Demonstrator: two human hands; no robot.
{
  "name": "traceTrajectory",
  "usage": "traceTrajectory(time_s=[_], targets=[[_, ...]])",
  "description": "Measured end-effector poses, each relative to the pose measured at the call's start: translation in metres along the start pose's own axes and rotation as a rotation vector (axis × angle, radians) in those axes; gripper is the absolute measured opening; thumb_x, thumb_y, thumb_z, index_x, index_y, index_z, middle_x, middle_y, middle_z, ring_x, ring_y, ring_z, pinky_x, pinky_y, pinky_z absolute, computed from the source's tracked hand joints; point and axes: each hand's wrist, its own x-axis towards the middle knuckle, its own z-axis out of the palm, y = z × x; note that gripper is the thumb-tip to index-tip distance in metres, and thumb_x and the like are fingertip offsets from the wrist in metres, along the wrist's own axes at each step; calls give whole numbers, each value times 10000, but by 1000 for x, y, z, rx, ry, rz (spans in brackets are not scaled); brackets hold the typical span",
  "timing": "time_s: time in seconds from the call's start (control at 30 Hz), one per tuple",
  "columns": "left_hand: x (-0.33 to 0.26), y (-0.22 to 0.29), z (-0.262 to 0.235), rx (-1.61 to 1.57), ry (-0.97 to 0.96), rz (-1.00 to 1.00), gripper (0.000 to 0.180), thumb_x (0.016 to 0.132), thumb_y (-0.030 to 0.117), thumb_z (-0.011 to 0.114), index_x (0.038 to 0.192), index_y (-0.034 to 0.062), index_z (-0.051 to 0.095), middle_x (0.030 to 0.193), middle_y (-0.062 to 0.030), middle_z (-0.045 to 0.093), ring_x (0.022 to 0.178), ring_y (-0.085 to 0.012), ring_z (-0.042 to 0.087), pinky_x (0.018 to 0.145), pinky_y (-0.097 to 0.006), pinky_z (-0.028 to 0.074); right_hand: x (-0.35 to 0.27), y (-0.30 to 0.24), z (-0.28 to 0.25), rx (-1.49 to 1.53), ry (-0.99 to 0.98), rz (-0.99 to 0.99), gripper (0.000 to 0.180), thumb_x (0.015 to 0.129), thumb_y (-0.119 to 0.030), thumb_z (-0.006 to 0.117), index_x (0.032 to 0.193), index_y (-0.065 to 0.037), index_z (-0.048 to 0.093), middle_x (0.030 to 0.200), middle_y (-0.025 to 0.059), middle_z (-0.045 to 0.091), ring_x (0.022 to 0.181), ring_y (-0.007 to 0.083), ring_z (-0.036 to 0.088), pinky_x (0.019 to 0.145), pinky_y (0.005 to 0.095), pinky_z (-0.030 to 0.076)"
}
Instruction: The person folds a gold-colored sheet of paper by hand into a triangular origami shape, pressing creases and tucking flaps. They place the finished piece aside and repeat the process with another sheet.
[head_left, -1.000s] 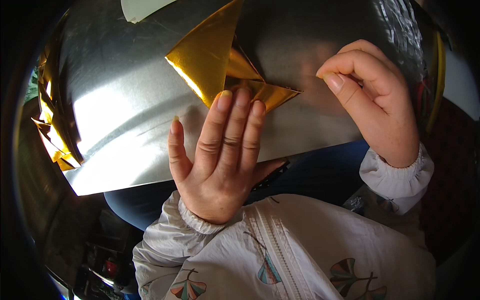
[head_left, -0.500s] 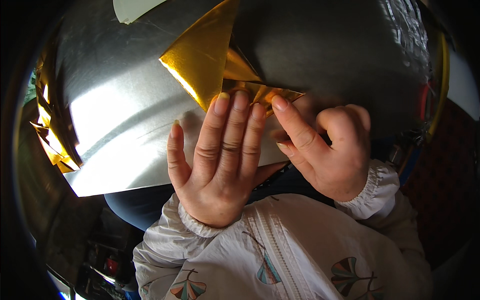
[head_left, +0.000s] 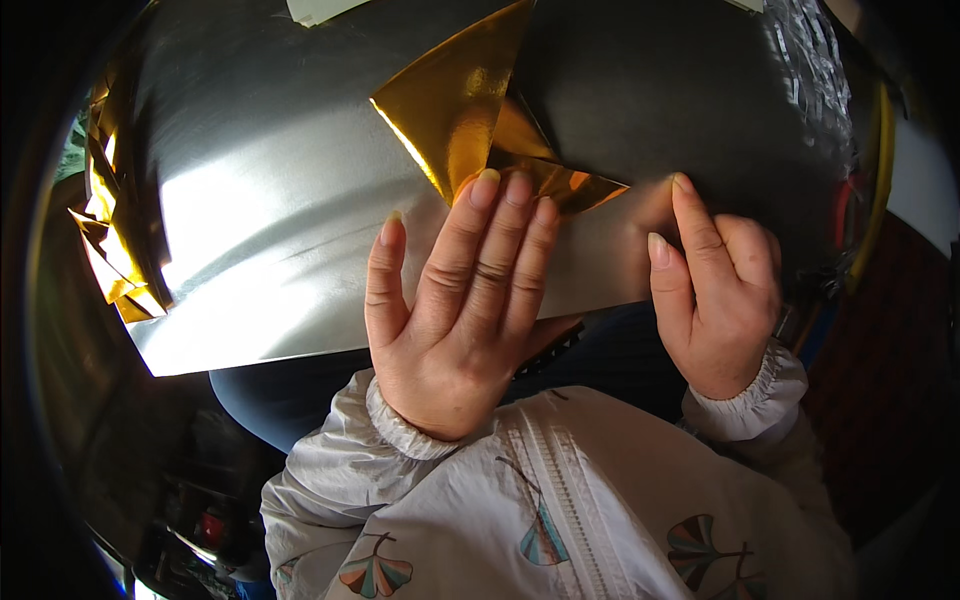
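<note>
A partly folded sheet of shiny gold foil paper point(head_left: 455, 95) lies on a smooth metallic board point(head_left: 300, 290). My left hand point(head_left: 462, 310) rests with its fingers stretched out, three fingertips pressing the lower folded edge of the gold paper. The paper's pointed right corner sticks out past those fingertips. To the right of that corner, my right hand point(head_left: 715, 285) is apart from the paper. Its index finger points away from me and its thumb is held off to the side, with nothing between them; the other fingers are curled in.
Folded gold paper pieces point(head_left: 115, 235) are stacked along the board's left edge. Crinkled clear plastic point(head_left: 808, 70) lies at the far right, near a yellow curved edge point(head_left: 880, 180). A pale paper corner point(head_left: 320, 10) shows at the top. My legs are under the board's near edge.
My right hand has left the paper's right corner and moved right, its index finger and thumb spreading. My left hand stays pressed on the gold paper. The whole view has shifted slightly.
</note>
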Motion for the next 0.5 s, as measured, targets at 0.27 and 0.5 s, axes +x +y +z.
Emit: traceTrajectory(time_s=[0.27,0.5], targets=[[-3,-4,4,-32,41,-25,588,910,556,509,1365,190,578,1437,36,532,1371,-140,448,1178,-546,190,9,-27,15,64,-184,-186,534,969,-417,512,1349,-46,573,1479,94,479,955,188,596,1115,456,258],[-37,-29,-11,84,157,-6,588,932,524,562,1361,123,574,1423,-75,545,1406,-276,406,1195,-554,31,3,-24,26,60,-75,-196,572,763,-314,740,1286,-106,636,1431,13,522,794,166,503,1081,488,325]])
